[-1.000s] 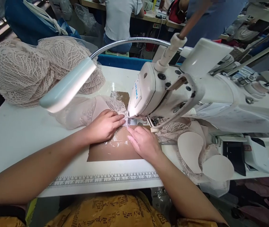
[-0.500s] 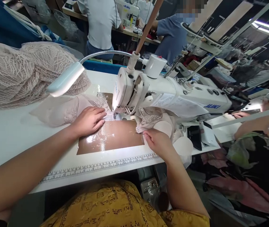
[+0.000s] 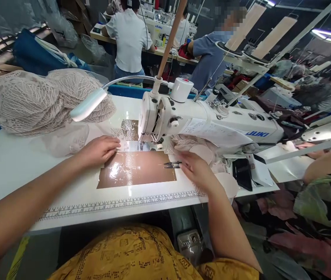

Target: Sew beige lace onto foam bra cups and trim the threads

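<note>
My left hand [image 3: 100, 149] is closed on the edge of a pale, sheer lace piece [image 3: 115, 133], left of the sewing machine's needle area. Its fingers lie close together over the cloth, and what is under them is hidden. In my right hand [image 3: 196, 169] is a pair of small dark thread snips [image 3: 172, 165], blades pointing left over the shiny brown plate [image 3: 138, 167]. More lace [image 3: 180, 142] is bunched behind that hand, under the arm of the white sewing machine [image 3: 180, 112]. The presser foot [image 3: 142, 146] stands between my hands.
A big heap of lace [image 3: 34, 103] lies on the table's left, beneath a lamp head [image 3: 88, 104]. A printed ruler [image 3: 119, 203] runs along the front edge. Pale round pads [image 3: 226, 184] and a black phone [image 3: 242, 173] lie to the right. Other people sit at machines nearby.
My left hand has moved left with the lace, away from the needle. The snips now show in my right hand, which has let the lace edge go. The camera view has shifted slightly.
</note>
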`<action>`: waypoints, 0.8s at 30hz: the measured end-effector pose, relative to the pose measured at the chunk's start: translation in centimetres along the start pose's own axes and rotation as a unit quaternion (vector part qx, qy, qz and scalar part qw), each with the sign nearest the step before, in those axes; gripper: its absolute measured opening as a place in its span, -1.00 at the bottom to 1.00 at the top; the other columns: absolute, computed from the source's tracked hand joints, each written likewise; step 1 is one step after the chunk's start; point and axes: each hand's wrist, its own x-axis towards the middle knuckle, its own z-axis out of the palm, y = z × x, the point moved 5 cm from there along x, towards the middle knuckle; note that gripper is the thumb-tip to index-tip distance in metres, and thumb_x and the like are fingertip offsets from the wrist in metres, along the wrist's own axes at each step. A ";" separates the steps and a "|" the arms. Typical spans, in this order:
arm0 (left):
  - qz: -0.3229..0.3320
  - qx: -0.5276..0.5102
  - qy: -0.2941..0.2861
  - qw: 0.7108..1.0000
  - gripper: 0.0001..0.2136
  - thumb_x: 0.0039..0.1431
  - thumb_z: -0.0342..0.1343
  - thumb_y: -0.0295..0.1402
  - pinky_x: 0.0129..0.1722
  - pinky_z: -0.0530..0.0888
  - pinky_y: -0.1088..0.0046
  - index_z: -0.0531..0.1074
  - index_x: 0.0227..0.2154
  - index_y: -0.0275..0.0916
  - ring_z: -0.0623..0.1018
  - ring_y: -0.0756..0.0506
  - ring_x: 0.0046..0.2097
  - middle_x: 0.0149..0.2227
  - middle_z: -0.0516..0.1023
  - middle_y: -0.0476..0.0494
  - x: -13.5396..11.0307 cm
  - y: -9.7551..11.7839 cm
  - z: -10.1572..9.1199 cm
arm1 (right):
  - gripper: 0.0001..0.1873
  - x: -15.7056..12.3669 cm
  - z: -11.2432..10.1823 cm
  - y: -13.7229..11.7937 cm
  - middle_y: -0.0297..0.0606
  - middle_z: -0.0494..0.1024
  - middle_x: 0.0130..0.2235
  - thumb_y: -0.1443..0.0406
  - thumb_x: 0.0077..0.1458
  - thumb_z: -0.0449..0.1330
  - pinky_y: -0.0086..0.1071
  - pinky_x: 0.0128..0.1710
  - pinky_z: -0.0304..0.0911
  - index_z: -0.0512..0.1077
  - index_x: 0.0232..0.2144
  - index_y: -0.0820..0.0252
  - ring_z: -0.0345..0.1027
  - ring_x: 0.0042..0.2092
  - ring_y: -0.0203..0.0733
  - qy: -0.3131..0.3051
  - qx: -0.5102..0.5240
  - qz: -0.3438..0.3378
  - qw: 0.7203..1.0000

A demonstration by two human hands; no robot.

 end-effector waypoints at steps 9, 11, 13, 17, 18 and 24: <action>0.111 -0.183 -0.180 0.960 -0.76 0.27 0.05 -0.35 0.19 0.39 0.28 0.52 -0.05 -0.11 0.38 -0.15 0.21 0.12 0.48 -0.14 -5.5 9.4 -1.3 | -0.50 -0.2 2.7 -3.2 -0.12 0.50 -0.18 0.59 0.03 0.02 -0.25 -0.11 0.30 0.43 0.00 0.28 0.36 -0.13 -0.07 -0.130 -0.144 -0.064 0.979; 0.110 -0.205 -0.187 0.954 -0.70 0.26 0.09 -0.28 0.20 0.37 0.30 0.47 0.03 -0.12 0.37 -0.15 0.22 0.17 0.43 -0.16 -5.3 9.9 -1.7 | -0.49 0.1 2.8 -3.2 -0.10 0.51 -0.16 0.59 0.01 0.02 -0.24 -0.11 0.31 0.43 0.01 0.28 0.37 -0.13 -0.07 -0.136 -0.151 -0.066 0.977; 0.065 -0.197 -0.145 0.967 -0.63 0.25 0.09 -0.23 0.21 0.34 0.26 0.42 0.10 -0.15 0.37 -0.17 0.22 0.20 0.38 -0.20 -4.5 8.7 -2.4 | -0.50 0.2 2.7 -3.0 -0.07 0.51 -0.11 0.58 0.02 0.02 -0.21 -0.08 0.31 0.44 0.00 0.29 0.38 -0.09 -0.04 -0.139 -0.153 -0.065 0.976; -0.114 -0.103 -0.041 0.987 -0.48 0.12 0.15 -0.16 0.12 0.37 0.12 0.37 0.14 -0.24 0.39 -0.29 0.17 0.17 0.40 -0.31 -3.0 3.4 -3.3 | -0.51 0.1 2.4 -2.2 -0.04 0.52 -0.05 0.57 0.03 0.02 -0.20 -0.08 0.33 0.45 0.00 0.28 0.41 -0.06 -0.02 -0.156 -0.179 -0.052 0.970; -0.156 -0.099 -0.042 0.982 -0.44 0.09 0.17 -0.15 0.02 0.43 0.16 0.36 0.14 -0.26 0.45 -0.29 0.08 0.08 0.47 -0.30 -2.9 2.2 -3.1 | -0.50 0.1 2.5 -1.9 -0.04 0.53 -0.06 0.56 0.03 0.02 -0.21 -0.11 0.34 0.45 0.01 0.27 0.42 -0.08 -0.02 -0.163 -0.187 -0.048 0.968; -0.215 -0.323 -0.053 0.920 -0.59 -0.03 0.20 -0.24 -0.41 0.39 0.47 0.49 -0.09 -0.30 0.51 -0.08 -0.37 -0.40 0.50 -0.04 -3.1 0.4 -1.6 | -0.51 0.0 2.5 -0.9 -0.08 0.58 -0.12 0.49 0.12 0.00 -0.24 -0.17 0.36 0.40 0.08 0.22 0.46 -0.14 -0.05 -0.123 -0.188 -0.065 0.972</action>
